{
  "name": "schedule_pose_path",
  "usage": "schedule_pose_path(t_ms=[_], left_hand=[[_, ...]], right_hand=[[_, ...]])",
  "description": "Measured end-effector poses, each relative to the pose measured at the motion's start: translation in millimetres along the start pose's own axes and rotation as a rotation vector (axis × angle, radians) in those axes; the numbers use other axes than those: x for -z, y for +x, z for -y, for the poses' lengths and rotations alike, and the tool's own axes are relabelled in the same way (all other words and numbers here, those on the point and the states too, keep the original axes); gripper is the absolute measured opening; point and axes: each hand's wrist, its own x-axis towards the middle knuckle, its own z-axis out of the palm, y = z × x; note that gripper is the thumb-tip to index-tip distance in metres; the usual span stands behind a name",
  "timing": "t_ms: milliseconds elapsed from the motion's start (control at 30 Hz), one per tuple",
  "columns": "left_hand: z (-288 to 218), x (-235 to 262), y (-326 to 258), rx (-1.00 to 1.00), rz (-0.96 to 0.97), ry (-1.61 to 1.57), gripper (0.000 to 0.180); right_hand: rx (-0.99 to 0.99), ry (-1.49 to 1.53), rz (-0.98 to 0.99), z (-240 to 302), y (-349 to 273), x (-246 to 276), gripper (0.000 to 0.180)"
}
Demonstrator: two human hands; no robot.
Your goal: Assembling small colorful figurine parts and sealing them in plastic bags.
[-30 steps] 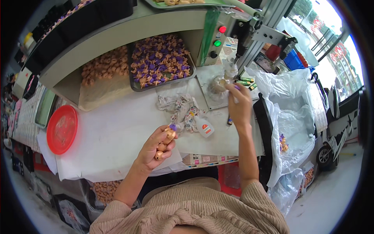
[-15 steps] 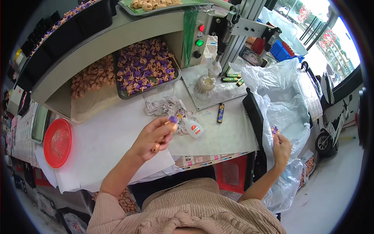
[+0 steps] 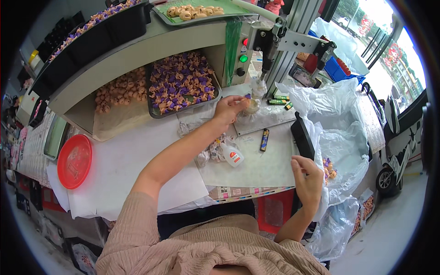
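My left hand (image 3: 230,111) reaches out to the press. Its fingertips pinch a small figure piece (image 3: 248,96), of which only a purple bit shows. It is held just at the round, plastic-wrapped fixture (image 3: 253,108) on the metal base plate, under the press head (image 3: 259,88). My right hand (image 3: 308,181) hovers beside the black bin's near left side, its fingers loosely curled and nothing seen in them. Purple-and-peach figures (image 3: 329,171) lie in the bin's clear plastic liner (image 3: 346,142), to the right of that hand.
A dark tray of purple-and-peach pieces (image 3: 219,94) and peach heads (image 3: 120,89) sit under the shelf. On the table are a white bottle (image 3: 232,155), a crumpled cloth (image 3: 215,150), a battery-like cylinder (image 3: 264,140) and a red round lid (image 3: 74,161). A green-lined tray (image 3: 160,13) stands above.
My left hand has moved forward and right, from above the table to the press fixture, with the piece. My right hand has come left out of the bin, leaving figures there.
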Motion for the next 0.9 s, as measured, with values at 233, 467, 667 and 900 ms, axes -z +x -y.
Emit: schedule_pose_path(t_ms=[233,467,667,900], left_hand=[[16,-32,35,-0.46,-0.235,0.321,0.032],[13,-31,15,-0.685,-0.266,0.628,0.028],[4,-23,22,-0.625,-0.095,0.619,0.024],[15,-24,31,-0.646,-0.079,0.288,0.023]], right_hand=[[0.094,0.065,0.108,10,4,-19,0.016],[0.153,0.114,0.124,14,21,-30,0.016],[0.185,0.132,0.159,19,33,-27,0.015],[0.249,0.132,0.177,19,42,-38,0.015]])
